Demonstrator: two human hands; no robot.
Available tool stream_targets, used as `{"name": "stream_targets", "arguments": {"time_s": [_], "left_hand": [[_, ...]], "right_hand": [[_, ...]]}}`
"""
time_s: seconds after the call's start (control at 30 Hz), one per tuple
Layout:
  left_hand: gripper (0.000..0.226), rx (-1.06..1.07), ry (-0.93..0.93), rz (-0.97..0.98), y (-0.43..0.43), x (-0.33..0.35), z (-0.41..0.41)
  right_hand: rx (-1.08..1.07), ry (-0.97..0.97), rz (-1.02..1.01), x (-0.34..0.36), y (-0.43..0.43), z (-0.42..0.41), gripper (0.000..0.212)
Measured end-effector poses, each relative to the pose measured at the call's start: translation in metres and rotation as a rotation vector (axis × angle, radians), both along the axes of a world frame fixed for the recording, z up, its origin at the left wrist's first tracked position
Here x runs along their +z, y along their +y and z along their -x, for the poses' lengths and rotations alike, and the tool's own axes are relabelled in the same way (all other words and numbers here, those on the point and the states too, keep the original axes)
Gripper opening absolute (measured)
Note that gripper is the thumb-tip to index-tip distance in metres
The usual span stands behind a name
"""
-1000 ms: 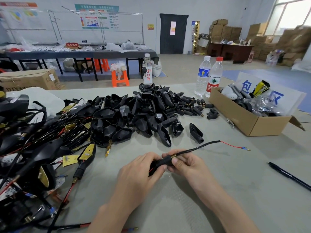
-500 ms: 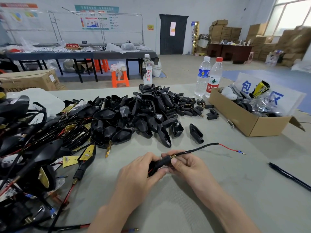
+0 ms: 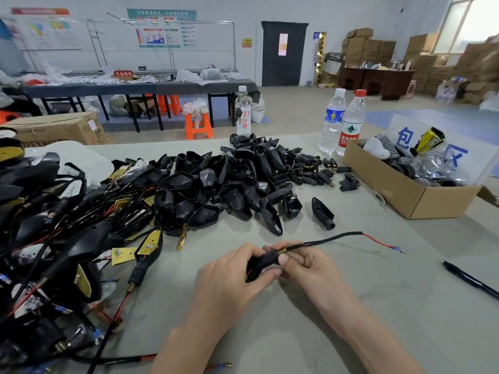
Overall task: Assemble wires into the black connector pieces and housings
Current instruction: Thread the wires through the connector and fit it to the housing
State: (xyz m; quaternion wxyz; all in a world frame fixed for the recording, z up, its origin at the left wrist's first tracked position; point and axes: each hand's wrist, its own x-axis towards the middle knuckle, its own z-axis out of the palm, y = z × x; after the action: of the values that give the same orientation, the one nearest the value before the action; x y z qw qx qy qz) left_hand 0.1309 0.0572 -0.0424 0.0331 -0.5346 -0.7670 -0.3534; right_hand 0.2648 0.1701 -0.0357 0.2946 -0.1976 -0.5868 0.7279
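Observation:
My left hand (image 3: 229, 276) grips a black connector piece (image 3: 263, 263) low over the table. My right hand (image 3: 305, 268) pinches its brass-tipped end, where a black sheathed wire (image 3: 326, 240) comes out. The wire runs right and ends in a red lead with a blue terminal (image 3: 396, 248) lying on the table. A heap of loose black housings (image 3: 229, 182) lies beyond my hands. Small black plug pieces (image 3: 313, 168) spread to the heap's right. One single housing (image 3: 322, 213) lies apart, just beyond the wire.
A tangle of wired assemblies with brass plates (image 3: 54, 252) fills the left side. An open cardboard box (image 3: 399, 193) of parts stands at the right, two water bottles (image 3: 341, 122) behind it, a third bottle (image 3: 243, 112) at the far edge. A black pen (image 3: 469, 279) lies right.
The wire's free end has slid left toward my hands, and the connector sits a little deeper in my left hand. Both hands stay in place.

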Motion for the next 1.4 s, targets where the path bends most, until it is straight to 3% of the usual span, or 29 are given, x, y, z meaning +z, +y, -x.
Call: {"name": "stream_targets", "arguments": {"time_s": [0.2,0.63,0.77,0.87,1.17,1.27,1.4], "left_hand": [[0.037,-0.015,0.042,-0.007,0.001,0.004,-0.003],[0.035,-0.022,0.05,0.021,0.004,0.004,-0.007],[0.034,-0.009,0.057,0.006,0.003,0.002,-0.005],[0.035,-0.001,0.088,-0.001,0.003,0.001,-0.005],[0.04,-0.013,0.134,-0.023,0.004,0.004,-0.005],[0.042,0.006,0.019,-0.052,0.003,0.003,-0.005],[0.03,-0.009,-0.511,-0.068,0.001,0.013,-0.004]], "right_hand": [[-0.057,0.034,0.112,0.003,0.003,-0.002,0.022],[-0.533,0.044,0.063,0.006,0.026,-0.01,0.021],[-0.375,0.059,0.135,0.002,0.015,-0.005,0.028],[-0.207,-0.02,0.105,-0.002,0.002,0.002,0.017],[-0.344,-0.014,0.128,0.0,0.003,0.004,0.015],[-0.421,0.044,0.174,0.002,0.007,0.0,0.016],[-0.438,0.144,0.232,0.009,0.004,-0.002,0.016]]}}
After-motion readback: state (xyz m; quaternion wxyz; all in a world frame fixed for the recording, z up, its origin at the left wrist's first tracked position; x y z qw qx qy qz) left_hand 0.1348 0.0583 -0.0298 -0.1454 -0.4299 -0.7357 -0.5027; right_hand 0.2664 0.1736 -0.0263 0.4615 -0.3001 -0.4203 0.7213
